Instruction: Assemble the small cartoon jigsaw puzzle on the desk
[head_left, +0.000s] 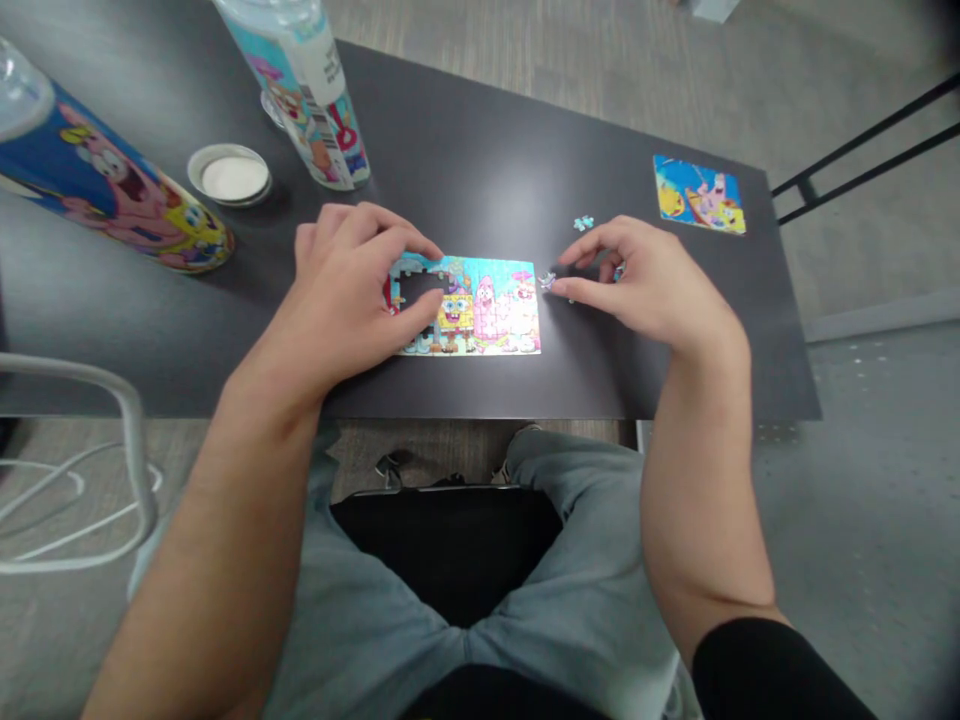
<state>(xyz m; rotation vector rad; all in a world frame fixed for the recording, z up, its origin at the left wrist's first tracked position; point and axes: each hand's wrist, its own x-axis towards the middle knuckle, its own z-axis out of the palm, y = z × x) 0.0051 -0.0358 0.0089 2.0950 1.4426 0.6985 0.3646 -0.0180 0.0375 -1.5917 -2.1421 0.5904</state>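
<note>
Glare brightens your bench [510,160] at twelve o'clock. Your view darkens at two o'clock; fine details blur.

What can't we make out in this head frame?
Head view:
- Puzzle, left end: partly covered by the left hand.
- Piece under the right hand: mostly hidden by fingers.
- Blue container: top cut off by the left edge.
- White label: print too small to read.

2 tubes [120,185] block the far left, but beyond the puzzle [495,315] the glare-washed tabletop [465,170] seems open.
</note>
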